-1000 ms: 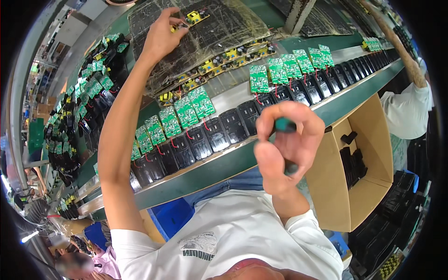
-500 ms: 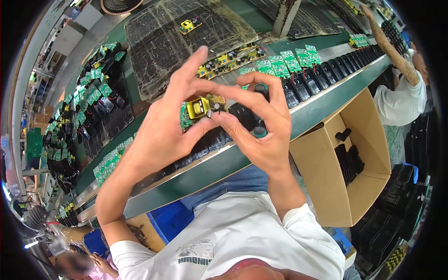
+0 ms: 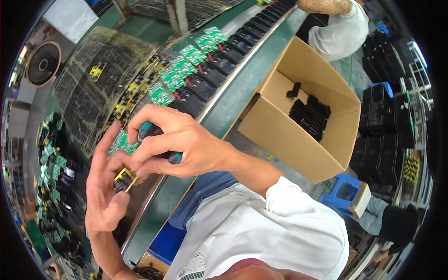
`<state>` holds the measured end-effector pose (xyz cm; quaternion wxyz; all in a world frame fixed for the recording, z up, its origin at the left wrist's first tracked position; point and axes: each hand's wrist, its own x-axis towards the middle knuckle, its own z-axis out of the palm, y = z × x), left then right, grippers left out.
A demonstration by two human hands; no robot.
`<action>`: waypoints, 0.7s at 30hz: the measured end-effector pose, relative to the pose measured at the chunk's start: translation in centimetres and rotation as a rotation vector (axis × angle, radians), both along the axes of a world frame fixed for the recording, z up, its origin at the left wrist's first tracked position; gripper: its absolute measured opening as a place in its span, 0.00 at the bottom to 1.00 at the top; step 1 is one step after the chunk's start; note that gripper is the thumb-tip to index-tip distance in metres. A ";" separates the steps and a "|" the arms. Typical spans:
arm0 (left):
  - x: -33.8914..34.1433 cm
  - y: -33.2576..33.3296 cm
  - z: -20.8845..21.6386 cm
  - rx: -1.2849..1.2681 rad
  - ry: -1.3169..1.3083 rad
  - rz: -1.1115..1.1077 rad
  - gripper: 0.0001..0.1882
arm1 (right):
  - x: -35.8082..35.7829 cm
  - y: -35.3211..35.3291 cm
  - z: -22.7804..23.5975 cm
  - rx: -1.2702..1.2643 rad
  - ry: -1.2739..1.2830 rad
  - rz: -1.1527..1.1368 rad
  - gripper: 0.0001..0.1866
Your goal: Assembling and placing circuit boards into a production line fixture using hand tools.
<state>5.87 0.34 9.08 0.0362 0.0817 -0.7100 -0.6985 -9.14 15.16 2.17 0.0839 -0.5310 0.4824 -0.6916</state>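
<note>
Between its thumb and fingers my left hand [image 3: 99, 198] grips a small circuit board [image 3: 124, 180] with a yellow transformer, now turned edge-up. My right hand [image 3: 193, 145] has its thumb and forefinger at the board's upper edge. Tucked in that same hand is a hand tool with black and green handles [image 3: 148, 131], probably pliers or cutters; its jaws are hidden by the fingers. Beyond the hands, green circuit boards [image 3: 172, 77] wired in red to black plastic cases [image 3: 205, 84] line the bench edge. Several yellow-and-black boards [image 3: 126, 108] lie in a row beside them.
A scuffed dark mat [image 3: 77, 95] carries one single board [image 3: 97, 71]. More boards and cases [image 3: 53, 163] crowd the far left. To the right stands an open cardboard box [image 3: 275, 140] holding black plastic parts [image 3: 310, 116]. A co-worker's arm [image 3: 326, 6] shows beyond it, and a blue stool [image 3: 343, 191] behind.
My view has swung to the right, so the bench and both hands appear further left. The board has been tilted from face-up to edge-up between my hands.
</note>
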 end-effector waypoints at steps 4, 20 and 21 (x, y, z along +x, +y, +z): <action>0.1 -0.6 -0.6 -0.022 0.130 -0.011 0.36 | 0.3 0.0 -0.4 -0.091 -0.047 -0.062 0.07; -0.1 -0.3 -5.7 -1.106 0.351 0.208 0.11 | 0.4 -2.3 -2.4 -0.162 -0.807 0.207 0.21; 0.2 -0.4 -6.5 -1.242 0.324 0.158 0.11 | 0.3 -2.3 -3.0 -0.209 -0.865 0.211 0.21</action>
